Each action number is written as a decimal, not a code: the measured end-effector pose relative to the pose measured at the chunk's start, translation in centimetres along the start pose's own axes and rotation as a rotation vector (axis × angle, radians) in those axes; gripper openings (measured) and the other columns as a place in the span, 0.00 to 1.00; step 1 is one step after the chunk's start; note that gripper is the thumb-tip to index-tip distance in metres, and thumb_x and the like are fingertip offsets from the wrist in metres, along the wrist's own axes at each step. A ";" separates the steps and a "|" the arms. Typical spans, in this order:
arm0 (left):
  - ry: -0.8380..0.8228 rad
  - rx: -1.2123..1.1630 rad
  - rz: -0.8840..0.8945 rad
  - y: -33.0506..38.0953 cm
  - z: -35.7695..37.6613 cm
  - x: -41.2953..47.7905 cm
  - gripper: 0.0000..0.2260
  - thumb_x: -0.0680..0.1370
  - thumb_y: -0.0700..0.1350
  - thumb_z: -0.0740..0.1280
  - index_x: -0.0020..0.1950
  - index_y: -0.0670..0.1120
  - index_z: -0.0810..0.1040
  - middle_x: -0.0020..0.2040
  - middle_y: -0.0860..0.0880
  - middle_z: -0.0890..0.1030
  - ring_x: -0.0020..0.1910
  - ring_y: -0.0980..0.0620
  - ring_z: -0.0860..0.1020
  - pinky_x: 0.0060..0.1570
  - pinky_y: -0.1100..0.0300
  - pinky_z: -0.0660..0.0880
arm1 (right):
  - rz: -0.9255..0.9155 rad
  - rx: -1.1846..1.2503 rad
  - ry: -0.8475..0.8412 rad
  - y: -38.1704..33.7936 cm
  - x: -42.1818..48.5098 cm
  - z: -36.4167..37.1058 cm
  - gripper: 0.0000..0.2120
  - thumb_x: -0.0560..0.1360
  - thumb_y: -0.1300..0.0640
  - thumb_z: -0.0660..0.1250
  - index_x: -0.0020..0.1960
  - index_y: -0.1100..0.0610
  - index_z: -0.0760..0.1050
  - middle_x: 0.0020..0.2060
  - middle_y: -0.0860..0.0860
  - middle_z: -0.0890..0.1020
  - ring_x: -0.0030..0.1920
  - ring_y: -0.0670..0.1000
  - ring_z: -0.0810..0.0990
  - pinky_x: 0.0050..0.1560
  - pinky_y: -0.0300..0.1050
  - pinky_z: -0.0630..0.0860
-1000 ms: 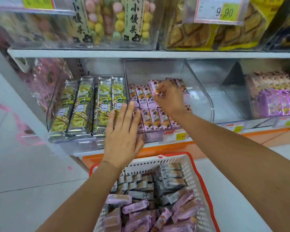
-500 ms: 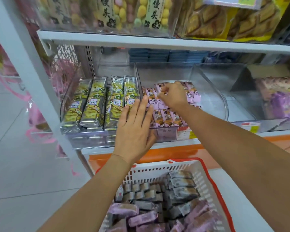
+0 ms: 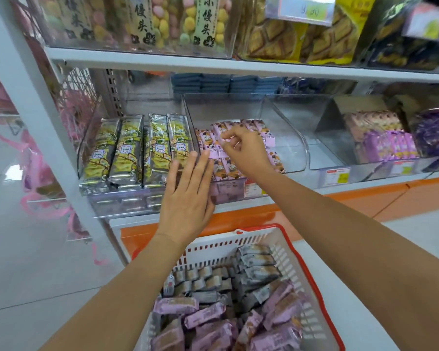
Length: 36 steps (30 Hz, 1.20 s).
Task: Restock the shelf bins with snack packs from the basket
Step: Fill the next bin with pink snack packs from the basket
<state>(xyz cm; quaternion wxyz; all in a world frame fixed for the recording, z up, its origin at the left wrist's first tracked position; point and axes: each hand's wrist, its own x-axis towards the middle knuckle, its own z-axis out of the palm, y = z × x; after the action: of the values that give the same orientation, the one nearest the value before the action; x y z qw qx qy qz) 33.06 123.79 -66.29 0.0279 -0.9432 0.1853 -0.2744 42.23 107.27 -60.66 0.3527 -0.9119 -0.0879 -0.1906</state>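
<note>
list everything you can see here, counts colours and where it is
basket: one, white with red rim, below the shelf
basket packs: many, pink and grey, loose in the basket
pink packs: many, pink, in rows in the middle bin
middle bin: one, clear, middle shelf
long packs: four on top, silver and yellow-green, left bin
purple packs: many, purple, right bin
blue packs: a stack, blue, behind the bins
ball snack bags: several, pastel, top shelf left
waffle bags: several, yellow, top shelf right
left grip: one, fingers straight, at the middle bin's front
right grip: one, fingers curled on the pink packs
</note>
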 end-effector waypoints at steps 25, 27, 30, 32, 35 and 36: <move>-0.725 -0.079 0.027 4.2 10.2 -12.8 0.32 0.83 0.56 0.46 0.79 0.43 0.34 0.80 0.44 0.37 0.79 0.45 0.37 0.77 0.45 0.37 | 0.337 -0.251 -0.459 14.9 -24.2 4.6 0.11 0.76 0.52 0.69 0.55 0.56 0.77 0.53 0.52 0.78 0.49 0.52 0.77 0.47 0.46 0.75; -0.700 -0.048 0.031 4.3 11.2 -13.2 0.32 0.83 0.55 0.46 0.76 0.43 0.30 0.80 0.44 0.35 0.79 0.44 0.35 0.77 0.44 0.37 | 0.344 -0.285 -0.524 15.9 -24.9 5.3 0.13 0.76 0.52 0.69 0.58 0.56 0.77 0.57 0.52 0.77 0.53 0.53 0.78 0.51 0.48 0.77; -0.633 -0.033 0.053 4.1 12.5 -14.2 0.35 0.83 0.53 0.51 0.75 0.42 0.28 0.78 0.43 0.32 0.78 0.44 0.33 0.76 0.42 0.35 | 0.321 -0.211 -0.671 15.8 -25.5 6.9 0.16 0.75 0.51 0.71 0.61 0.54 0.75 0.50 0.50 0.76 0.49 0.52 0.78 0.52 0.51 0.77; -0.589 -0.051 0.055 3.9 12.9 -14.5 0.36 0.82 0.52 0.53 0.76 0.43 0.29 0.78 0.44 0.32 0.77 0.45 0.33 0.75 0.41 0.34 | 0.291 -0.134 -0.776 15.1 -25.8 8.5 0.19 0.74 0.49 0.72 0.62 0.52 0.74 0.51 0.49 0.76 0.49 0.51 0.77 0.52 0.48 0.77; -0.559 -0.044 0.086 3.4 13.7 -14.9 0.39 0.80 0.54 0.58 0.78 0.43 0.34 0.79 0.44 0.35 0.78 0.45 0.35 0.76 0.40 0.36 | 0.222 -0.117 -0.936 14.1 -26.6 11.3 0.21 0.73 0.47 0.73 0.63 0.53 0.74 0.49 0.47 0.75 0.45 0.47 0.75 0.48 0.43 0.73; -0.536 -0.041 0.097 3.2 14.0 -15.0 0.40 0.79 0.54 0.61 0.80 0.43 0.39 0.80 0.44 0.40 0.79 0.44 0.39 0.76 0.40 0.38 | 0.204 -0.120 -0.964 13.9 -26.8 12.0 0.19 0.74 0.48 0.73 0.61 0.54 0.75 0.46 0.45 0.73 0.43 0.46 0.73 0.45 0.41 0.71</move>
<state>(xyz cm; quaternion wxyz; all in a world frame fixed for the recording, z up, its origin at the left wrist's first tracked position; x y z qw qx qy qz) 27.65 125.57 -86.23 0.0700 -0.9726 0.2216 -0.0096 25.31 104.51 -88.23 0.2356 -0.9189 -0.1402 0.2837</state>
